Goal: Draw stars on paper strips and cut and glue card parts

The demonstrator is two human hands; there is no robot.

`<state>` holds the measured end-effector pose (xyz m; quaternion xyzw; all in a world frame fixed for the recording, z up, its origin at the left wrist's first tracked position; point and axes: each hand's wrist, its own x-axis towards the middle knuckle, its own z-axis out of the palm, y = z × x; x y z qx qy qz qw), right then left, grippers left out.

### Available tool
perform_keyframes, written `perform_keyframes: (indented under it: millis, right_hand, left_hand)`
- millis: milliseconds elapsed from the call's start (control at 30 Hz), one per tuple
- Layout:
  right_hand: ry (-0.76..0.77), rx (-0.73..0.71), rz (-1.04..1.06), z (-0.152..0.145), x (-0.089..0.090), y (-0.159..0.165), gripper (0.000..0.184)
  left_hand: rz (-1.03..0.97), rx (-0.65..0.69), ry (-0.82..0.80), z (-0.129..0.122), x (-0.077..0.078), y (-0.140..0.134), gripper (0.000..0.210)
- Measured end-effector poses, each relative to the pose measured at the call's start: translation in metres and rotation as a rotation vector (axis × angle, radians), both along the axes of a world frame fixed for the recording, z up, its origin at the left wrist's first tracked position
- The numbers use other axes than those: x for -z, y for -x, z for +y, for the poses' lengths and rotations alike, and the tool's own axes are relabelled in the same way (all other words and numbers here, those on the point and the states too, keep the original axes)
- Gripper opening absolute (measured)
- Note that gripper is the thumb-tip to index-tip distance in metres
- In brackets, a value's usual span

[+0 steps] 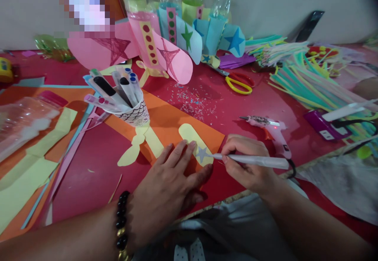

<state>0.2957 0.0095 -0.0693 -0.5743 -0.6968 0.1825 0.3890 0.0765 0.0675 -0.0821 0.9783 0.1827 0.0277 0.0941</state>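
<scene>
A rounded strip of yellow paper point(189, 134) lies on an orange sheet point(203, 129), and a grey-blue star point(202, 155) is coloured on it. Fingers spread, my left hand point(174, 172) rests flat on the yellow strip and the sheet. Pinched in my right hand point(249, 162) is a white marker point(260, 161), its tip at the star's right point. Just beyond my left hand stands a paper cup point(134, 115) full of several markers, with yellow paper cut-outs point(130, 156) at its base.
Bottles wrapped in coloured paper point(144, 36) stand at the back. Scissors point(240, 84) and a glue gun point(267, 125) with a red light lie to the right. Further right are a purple box point(325, 125) and bundled pastel strips point(307, 80). Paper pieces point(35, 166) cover the left side.
</scene>
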Motion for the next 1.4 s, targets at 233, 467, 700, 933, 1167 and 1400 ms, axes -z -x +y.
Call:
perform_keyframes:
  millis: [233, 467, 700, 933, 1167, 1400]
  right_hand:
    - [-0.004, -0.023, 0.016, 0.0014, -0.0014, 0.0021, 0.007]
    - [-0.019, -0.011, -0.012, 0.0002, -0.0015, 0.0015, 0.009]
    - [-0.020, -0.003, -0.007, -0.0003, 0.0007, 0.0004, 0.009]
    - [-0.004, 0.004, 0.008, -0.0005, 0.0001, 0.0004, 0.008]
    - [-0.014, 0.011, 0.005, -0.0003, -0.0006, 0.0003, 0.009]
    - [-0.030, -0.005, -0.002, 0.0003, -0.0004, 0.0006, 0.008]
  left_hand:
    - [0.013, 0.000, 0.006, 0.0002, 0.0010, -0.0001, 0.053]
    - [0.008, 0.005, 0.018, 0.0004, -0.0004, 0.0003, 0.054]
    - [-0.011, 0.002, 0.002, 0.0003, 0.0017, 0.0002, 0.057]
    - [0.005, 0.001, 0.005, -0.0001, -0.0003, -0.0006, 0.054]
    - [0.016, 0.003, -0.002, 0.0000, -0.0029, -0.0005, 0.053]
    - [0.016, -0.003, 0.001, -0.0004, -0.0023, -0.0008, 0.055]
